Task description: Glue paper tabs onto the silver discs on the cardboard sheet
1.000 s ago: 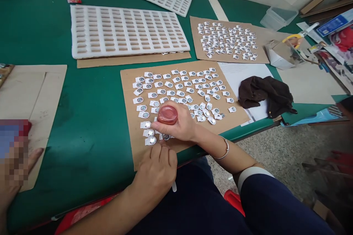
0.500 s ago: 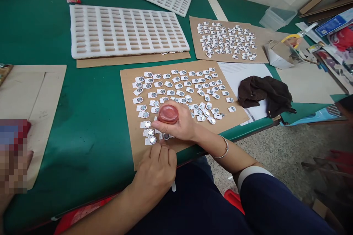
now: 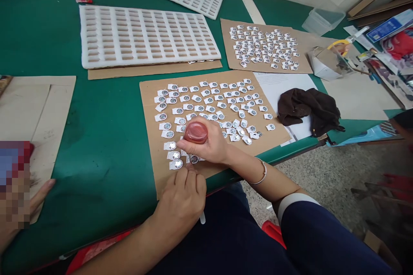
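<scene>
Head view: one reddish-brown, round-topped tool (image 3: 196, 132), and my right hand (image 3: 213, 142) is wrapped round it; my left hand (image 3: 183, 191) is closed narrow on one slim, pale-ended stick (image 3: 202, 218). One white tag (image 3: 194, 159), silvery disc ringed dark, lies at the tool's six o'clock on the cardboard (image 3: 161, 174); three more tags (image 3: 174, 155) line up at eight. Two white foam trays (image 3: 148, 36) at eleven, one brown cloth (image 3: 319, 109) at three. My right hand covers some tags; the tool's lower end is hidden, the stick's tip hard to make out.
</scene>
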### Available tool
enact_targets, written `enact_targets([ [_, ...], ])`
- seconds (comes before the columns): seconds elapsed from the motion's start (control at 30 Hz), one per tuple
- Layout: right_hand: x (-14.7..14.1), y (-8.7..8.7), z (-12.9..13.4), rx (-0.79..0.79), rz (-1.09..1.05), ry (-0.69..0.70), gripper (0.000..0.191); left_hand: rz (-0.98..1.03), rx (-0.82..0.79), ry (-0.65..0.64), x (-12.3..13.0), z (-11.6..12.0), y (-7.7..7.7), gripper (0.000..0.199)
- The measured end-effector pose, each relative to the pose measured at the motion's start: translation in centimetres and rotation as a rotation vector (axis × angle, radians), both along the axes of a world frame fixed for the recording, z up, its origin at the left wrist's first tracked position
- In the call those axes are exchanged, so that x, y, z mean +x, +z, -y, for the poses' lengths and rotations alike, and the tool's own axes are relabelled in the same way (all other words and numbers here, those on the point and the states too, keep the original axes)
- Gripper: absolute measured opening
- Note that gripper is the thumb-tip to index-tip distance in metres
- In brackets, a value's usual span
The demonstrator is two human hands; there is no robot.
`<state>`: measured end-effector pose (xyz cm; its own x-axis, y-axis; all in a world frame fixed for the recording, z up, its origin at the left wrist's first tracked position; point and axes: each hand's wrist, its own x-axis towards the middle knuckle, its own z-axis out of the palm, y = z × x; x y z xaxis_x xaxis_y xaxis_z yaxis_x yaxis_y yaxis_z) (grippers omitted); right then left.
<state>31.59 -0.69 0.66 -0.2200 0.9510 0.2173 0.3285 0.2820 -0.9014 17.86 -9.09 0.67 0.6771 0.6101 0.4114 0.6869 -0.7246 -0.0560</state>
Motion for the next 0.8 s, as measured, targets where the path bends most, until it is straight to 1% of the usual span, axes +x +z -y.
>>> enact_targets([
  [0.43,0.04,-0.14,-0.04,0.029,-0.061,-0.019,0.036,-0.017,-0.006,-0.004,-0.06,0.07,-0.01,0.020],
  [0.67,0.03,-0.19,0.02,0.030,-0.023,-0.004,0.036,-0.003,-0.013,-0.007,-0.07,0.06,-0.05,0.019],
  [0.8,-0.07,-0.41,-0.06,0.047,-0.051,-0.018,0.035,0.006,0.004,-0.007,-0.05,0.04,-0.09,0.018],
])
